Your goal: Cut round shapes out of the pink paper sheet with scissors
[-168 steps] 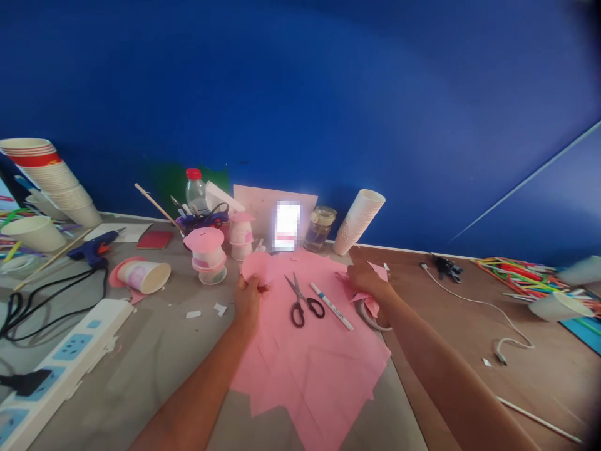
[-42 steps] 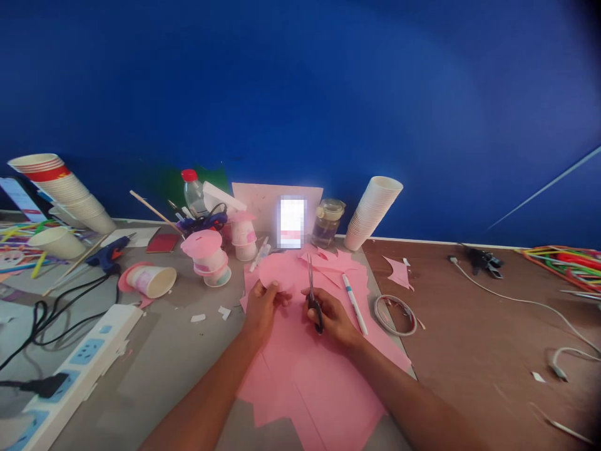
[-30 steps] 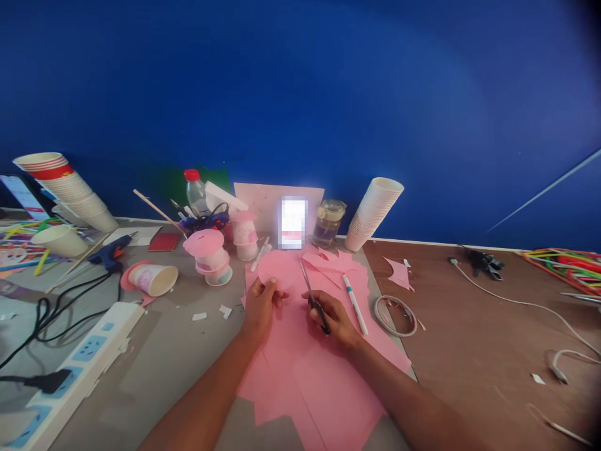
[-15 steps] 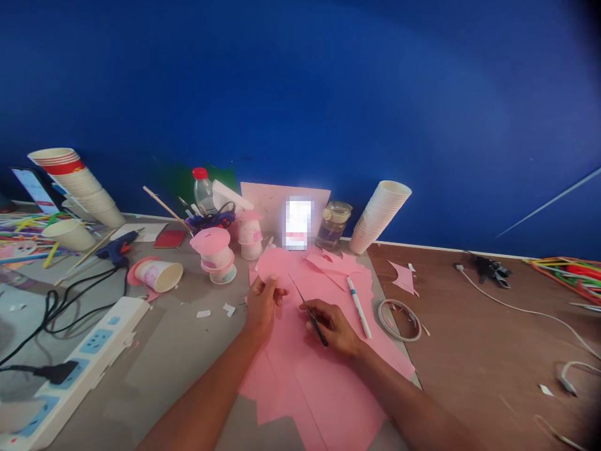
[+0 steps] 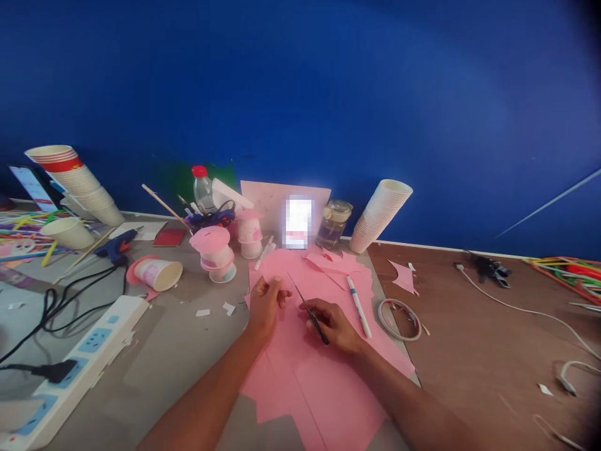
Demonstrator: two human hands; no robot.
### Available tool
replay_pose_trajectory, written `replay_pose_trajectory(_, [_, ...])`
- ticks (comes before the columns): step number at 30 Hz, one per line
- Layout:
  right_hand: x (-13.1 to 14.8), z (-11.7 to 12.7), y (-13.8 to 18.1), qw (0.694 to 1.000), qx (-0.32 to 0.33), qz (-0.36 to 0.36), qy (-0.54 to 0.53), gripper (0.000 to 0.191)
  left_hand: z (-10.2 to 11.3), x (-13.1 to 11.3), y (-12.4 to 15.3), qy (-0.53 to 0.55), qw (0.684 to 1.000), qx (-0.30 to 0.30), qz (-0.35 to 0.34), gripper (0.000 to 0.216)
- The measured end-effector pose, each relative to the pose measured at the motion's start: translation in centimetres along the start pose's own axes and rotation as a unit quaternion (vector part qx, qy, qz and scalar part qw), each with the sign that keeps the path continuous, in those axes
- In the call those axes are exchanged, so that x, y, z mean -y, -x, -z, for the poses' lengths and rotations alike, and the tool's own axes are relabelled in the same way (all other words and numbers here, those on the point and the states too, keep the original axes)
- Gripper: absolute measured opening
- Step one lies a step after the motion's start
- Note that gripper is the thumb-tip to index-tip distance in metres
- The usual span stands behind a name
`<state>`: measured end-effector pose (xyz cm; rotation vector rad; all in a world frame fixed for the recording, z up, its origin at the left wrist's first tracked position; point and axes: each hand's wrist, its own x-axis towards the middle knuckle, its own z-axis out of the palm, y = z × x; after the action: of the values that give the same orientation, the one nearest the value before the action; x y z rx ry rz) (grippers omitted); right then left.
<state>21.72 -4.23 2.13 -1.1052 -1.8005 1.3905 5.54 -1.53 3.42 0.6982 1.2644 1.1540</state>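
My left hand pinches a round pink paper cutout and holds it up above the table. My right hand grips black-handled scissors, whose blades point up and left toward the cutout's right edge. Under both hands lie large pink paper sheets. A white pen with a blue band lies just right of my right hand.
Pink-lidded cups and a cup on its side stand left. A phone, jar and white cup stack line the wall. A power strip, glue gun, coiled cable and white cord lie around.
My right hand left the pink scraps at the right, picked up the scissors from the sheet and tilted their blades toward the cutout. My left hand keeps the cutout.
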Motion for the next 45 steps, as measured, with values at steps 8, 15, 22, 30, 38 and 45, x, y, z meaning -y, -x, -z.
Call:
replay_pose_trajectory(8, [0.27, 0.02, 0.1, 1.0, 0.003, -0.01, -0.015, 0.036, -0.08, 0.34, -0.09, -0.002, 1.0, -0.001, 0.004, 0.054])
replay_pose_trajectory(15, [0.25, 0.0, 0.01, 1.0, 0.005, -0.01, -0.024, 0.038, -0.28, -0.01, 0.23, -0.006, 1.0, 0.0, 0.006, 0.05])
replay_pose_trajectory(22, [0.25, 0.05, -0.1, 1.0, 0.003, -0.001, -0.014, 0.038, -0.24, 0.19, 0.19, -0.007, 1.0, -0.002, 0.01, 0.051])
replay_pose_trajectory(30, [0.25, -0.13, -0.15, 1.0, -0.001, -0.013, -0.008, 0.04, -0.27, 0.06, 0.36, -0.011, 1.0, 0.003, 0.015, 0.053])
replay_pose_trajectory(38, [0.25, -0.09, -0.03, 1.0, 0.0, -0.013, -0.007, 0.035, -0.26, 0.15, 0.23, -0.004, 1.0, 0.002, 0.012, 0.053])
replay_pose_trajectory(45, [-0.1, -0.07, -0.12, 1.0, 0.001, -0.014, -0.009, 0.035, -0.31, 0.18, 0.25, -0.007, 1.0, -0.001, 0.008, 0.053])
